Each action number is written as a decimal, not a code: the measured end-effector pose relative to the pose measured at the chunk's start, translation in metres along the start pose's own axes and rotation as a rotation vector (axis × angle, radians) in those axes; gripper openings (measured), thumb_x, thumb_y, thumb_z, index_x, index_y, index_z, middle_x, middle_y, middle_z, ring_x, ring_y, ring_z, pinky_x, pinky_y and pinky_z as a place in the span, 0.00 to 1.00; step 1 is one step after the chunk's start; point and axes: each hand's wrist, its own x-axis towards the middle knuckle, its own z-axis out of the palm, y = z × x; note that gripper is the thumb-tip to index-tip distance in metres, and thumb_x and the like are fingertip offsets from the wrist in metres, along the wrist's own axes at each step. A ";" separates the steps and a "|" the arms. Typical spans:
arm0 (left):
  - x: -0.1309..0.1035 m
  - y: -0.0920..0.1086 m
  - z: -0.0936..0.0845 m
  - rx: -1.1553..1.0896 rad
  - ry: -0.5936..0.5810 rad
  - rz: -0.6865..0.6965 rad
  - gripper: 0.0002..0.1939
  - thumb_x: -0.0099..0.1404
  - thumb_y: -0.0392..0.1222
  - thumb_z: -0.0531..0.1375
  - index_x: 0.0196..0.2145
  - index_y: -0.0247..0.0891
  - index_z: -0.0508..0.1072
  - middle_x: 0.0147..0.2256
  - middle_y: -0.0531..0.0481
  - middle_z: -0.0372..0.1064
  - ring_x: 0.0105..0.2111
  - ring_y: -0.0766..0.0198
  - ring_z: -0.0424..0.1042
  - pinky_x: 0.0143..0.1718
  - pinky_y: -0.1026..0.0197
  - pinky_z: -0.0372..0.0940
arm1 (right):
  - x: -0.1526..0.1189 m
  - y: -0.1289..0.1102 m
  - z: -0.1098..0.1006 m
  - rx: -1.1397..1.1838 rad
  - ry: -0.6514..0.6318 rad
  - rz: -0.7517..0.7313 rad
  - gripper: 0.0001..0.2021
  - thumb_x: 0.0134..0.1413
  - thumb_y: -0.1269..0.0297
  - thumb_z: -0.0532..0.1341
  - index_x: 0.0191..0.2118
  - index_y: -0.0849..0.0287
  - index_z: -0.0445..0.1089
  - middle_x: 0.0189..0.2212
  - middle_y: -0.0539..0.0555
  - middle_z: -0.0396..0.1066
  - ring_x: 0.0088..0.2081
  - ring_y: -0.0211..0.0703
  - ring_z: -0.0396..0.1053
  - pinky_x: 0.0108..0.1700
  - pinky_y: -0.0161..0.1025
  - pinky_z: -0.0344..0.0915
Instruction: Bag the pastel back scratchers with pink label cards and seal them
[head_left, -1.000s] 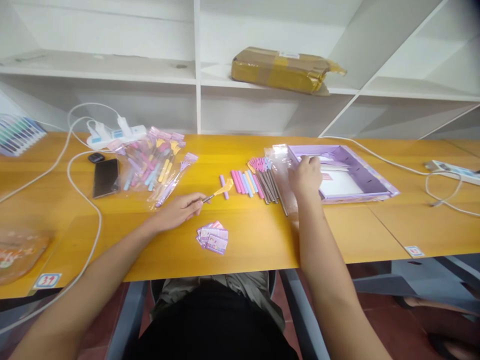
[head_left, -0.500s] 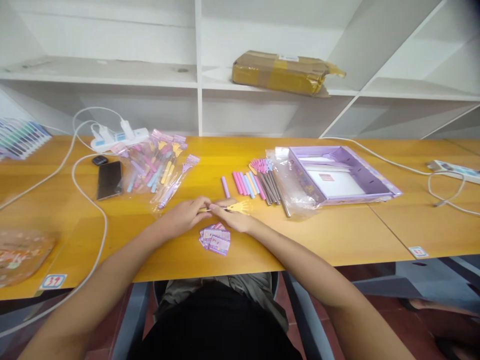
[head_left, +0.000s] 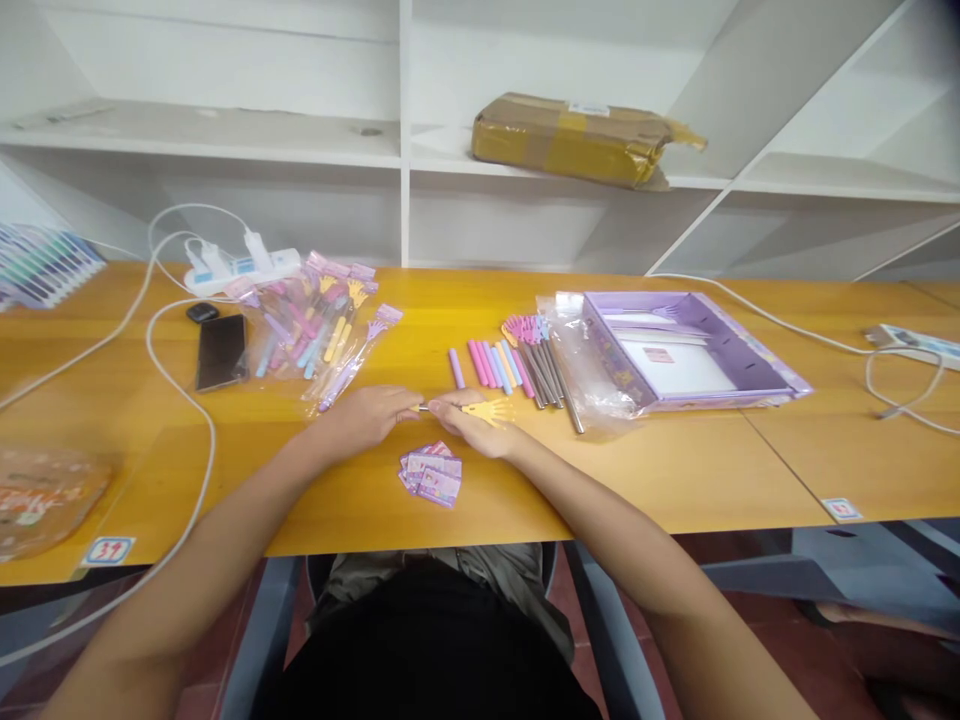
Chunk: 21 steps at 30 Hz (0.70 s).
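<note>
My right hand (head_left: 474, 428) is closed around the rod of a back scratcher, whose yellow hand-shaped head (head_left: 492, 410) sticks out to the right. My left hand (head_left: 373, 416) is closed on the yellow handle end, mostly hidden by the fingers. A short stretch of metal rod shows between the two hands. Just below them on the table lie several small purple printed cards (head_left: 433, 474). Beyond my right hand is a row of pink, blue, purple and orange handle tubes (head_left: 491, 366), beside metal rods with coloured hand-shaped heads (head_left: 541, 368).
Bagged back scratchers (head_left: 322, 325) lie at the left, near a phone (head_left: 222, 352) and a power strip (head_left: 244, 270) with white cables. An open purple box (head_left: 701, 345) and clear plastic wrap (head_left: 589, 365) are at the right. A taped carton (head_left: 570, 140) rests on the shelf.
My hands have moved slightly apart, and a bit more metal rod shows between them. The camera view has shifted a little.
</note>
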 end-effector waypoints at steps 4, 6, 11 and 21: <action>0.002 0.001 -0.005 -0.002 -0.005 0.006 0.21 0.82 0.50 0.50 0.55 0.38 0.79 0.53 0.39 0.81 0.54 0.50 0.79 0.58 0.50 0.70 | -0.003 -0.013 -0.008 -0.019 -0.014 -0.010 0.29 0.71 0.38 0.57 0.25 0.53 0.55 0.20 0.44 0.50 0.24 0.35 0.47 0.27 0.39 0.45; 0.003 0.003 -0.006 -0.022 0.002 0.004 0.20 0.82 0.50 0.51 0.55 0.39 0.80 0.53 0.40 0.81 0.54 0.50 0.79 0.58 0.50 0.70 | -0.005 -0.018 -0.011 -0.031 -0.019 -0.019 0.28 0.72 0.41 0.57 0.24 0.53 0.54 0.20 0.44 0.51 0.24 0.35 0.47 0.27 0.39 0.45; 0.004 0.007 -0.008 -0.066 0.041 0.010 0.18 0.81 0.50 0.52 0.53 0.41 0.80 0.50 0.41 0.82 0.50 0.52 0.79 0.55 0.51 0.71 | -0.006 -0.025 -0.017 -0.076 -0.046 -0.056 0.28 0.73 0.44 0.57 0.24 0.53 0.53 0.20 0.44 0.50 0.24 0.35 0.47 0.28 0.39 0.45; 0.003 0.009 -0.008 0.058 0.032 0.075 0.17 0.83 0.46 0.50 0.46 0.41 0.77 0.41 0.45 0.79 0.42 0.56 0.78 0.45 0.58 0.68 | -0.010 -0.025 -0.025 -0.080 -0.066 -0.077 0.26 0.73 0.48 0.57 0.24 0.54 0.54 0.21 0.43 0.50 0.23 0.34 0.48 0.28 0.38 0.46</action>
